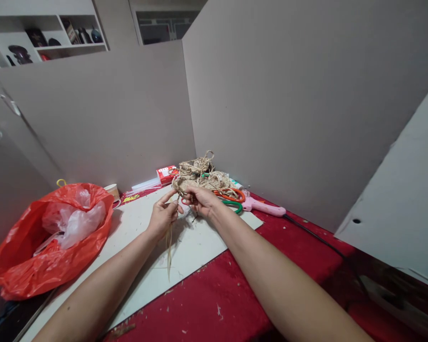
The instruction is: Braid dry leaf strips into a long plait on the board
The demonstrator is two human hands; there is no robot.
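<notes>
Both my hands are close together over the white board (199, 242). My left hand (163, 213) is closed on a braided straw cord (179, 199), and loose straw strands (169, 251) hang below it. My right hand (200, 201) pinches a coiled part of the woven straw piece (181, 184), just right of my left hand. Behind the hands lies a tangled heap of braided straw cord (196, 166). Where the held piece ends and the heap begins is hard to tell.
Orange-handled scissors (240, 194), green-handled scissors (236, 206) and a pink glue gun (266, 208) with a black cable lie right. A red box (167, 174) stands behind. At left are a red plastic bag (17, 247) and a paper cup (112, 191). Grey partitions (271, 104) enclose the back.
</notes>
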